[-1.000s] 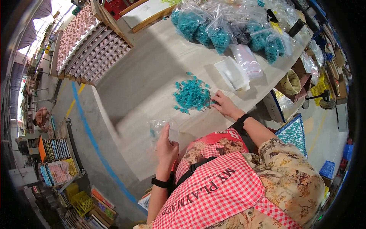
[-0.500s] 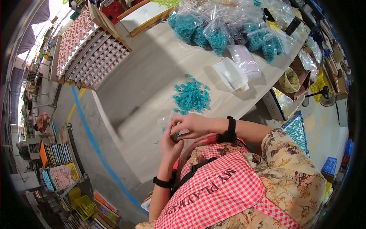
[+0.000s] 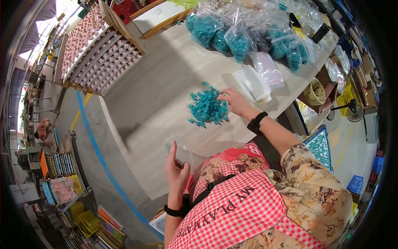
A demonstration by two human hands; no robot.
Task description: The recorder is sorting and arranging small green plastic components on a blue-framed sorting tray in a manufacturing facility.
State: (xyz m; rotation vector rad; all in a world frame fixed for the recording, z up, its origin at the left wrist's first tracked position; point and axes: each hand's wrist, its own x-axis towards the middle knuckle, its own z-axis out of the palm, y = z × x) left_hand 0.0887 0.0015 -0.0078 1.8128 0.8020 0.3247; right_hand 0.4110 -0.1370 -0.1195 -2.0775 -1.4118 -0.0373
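Head view: a loose pile of small teal pieces [image 3: 207, 108] lies near the centre of the frame, on a pale worktable [image 3: 166, 87]. At the pile's upper right edge, the right hand [image 3: 234, 102] has its fingers bent and its fingertips touching the pieces; whether it pinches one, I cannot tell. Left of lower centre, the left hand [image 3: 177, 172] grips a clear plastic bag [image 3: 182, 145], index finger pointing up along it; a faint teal patch shows at the bag's left side. Right of the pile sits a white open tray [image 3: 251, 84], with a stack of flat clear bags [image 3: 268, 70] just beside it. Bulging zip bags of teal pieces [image 3: 238, 46] crowd the table's far end, top right. A rack of pink pieces [image 3: 105, 58] fills the upper left; a red-and-white checked apron [image 3: 236, 203] spans the bottom.
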